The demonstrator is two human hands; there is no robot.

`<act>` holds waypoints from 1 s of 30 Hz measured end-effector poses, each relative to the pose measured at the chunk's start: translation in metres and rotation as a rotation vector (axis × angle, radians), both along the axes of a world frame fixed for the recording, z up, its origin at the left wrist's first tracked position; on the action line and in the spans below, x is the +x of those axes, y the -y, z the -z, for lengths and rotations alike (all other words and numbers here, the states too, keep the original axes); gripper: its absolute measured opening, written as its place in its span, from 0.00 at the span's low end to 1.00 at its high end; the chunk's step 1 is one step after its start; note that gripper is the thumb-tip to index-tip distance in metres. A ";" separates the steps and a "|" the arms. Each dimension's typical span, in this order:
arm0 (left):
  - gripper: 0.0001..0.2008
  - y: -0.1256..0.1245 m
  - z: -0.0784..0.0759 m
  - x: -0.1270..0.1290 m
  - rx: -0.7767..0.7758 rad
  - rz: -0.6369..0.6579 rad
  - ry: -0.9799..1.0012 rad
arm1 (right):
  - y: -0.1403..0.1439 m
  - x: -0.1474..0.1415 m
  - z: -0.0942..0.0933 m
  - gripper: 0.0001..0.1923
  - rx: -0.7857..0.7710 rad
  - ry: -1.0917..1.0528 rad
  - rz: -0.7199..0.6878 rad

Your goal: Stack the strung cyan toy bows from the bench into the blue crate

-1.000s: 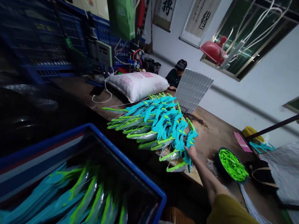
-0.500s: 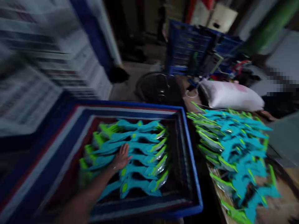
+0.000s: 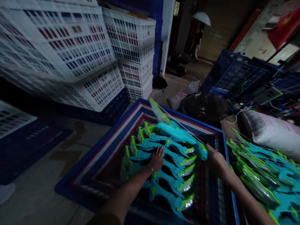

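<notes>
My left hand [image 3: 156, 160] lies with fingers stretched out on a row of turquoise and lime-green plastic toy bows [image 3: 170, 175], nested side by side in a blue crate [image 3: 228, 175]. My right hand [image 3: 212, 156] is closed around the near end of another toy bow [image 3: 178, 132], blurred by motion. This bow is held slantwise above the far end of the row, its lime tip pointing up and left and a thin white string along it. Part of my right hand's fingers is hidden behind the bow.
More toy bows [image 3: 260, 175] are heaped at the right, before a white sack [image 3: 272, 128]. White crates [image 3: 138, 40] stand stacked at the left. A dark round tub [image 3: 203, 107] sits behind the blue crate. Further back, a person with an umbrella [image 3: 202, 18] stands near the doorway.
My right hand has come into view from the right, holding a toy bow over the row. My left hand stays on the bows. The view has swung left.
</notes>
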State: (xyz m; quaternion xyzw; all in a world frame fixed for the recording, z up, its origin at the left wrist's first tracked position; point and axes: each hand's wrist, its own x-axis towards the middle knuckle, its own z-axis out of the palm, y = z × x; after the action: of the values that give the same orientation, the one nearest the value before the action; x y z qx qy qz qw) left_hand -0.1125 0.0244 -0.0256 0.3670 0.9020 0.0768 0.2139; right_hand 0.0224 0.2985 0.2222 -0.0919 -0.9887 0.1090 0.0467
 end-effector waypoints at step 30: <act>0.47 0.004 0.039 0.012 0.119 -0.053 0.108 | 0.067 -0.115 0.125 0.19 -0.276 0.193 0.119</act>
State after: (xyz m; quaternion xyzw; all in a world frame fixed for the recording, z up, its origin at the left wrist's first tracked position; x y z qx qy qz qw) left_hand -0.1005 0.0209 -0.0642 0.3502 0.8924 0.1556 0.2382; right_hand -0.0928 0.2316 0.0975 -0.1657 -0.9571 0.2312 -0.0548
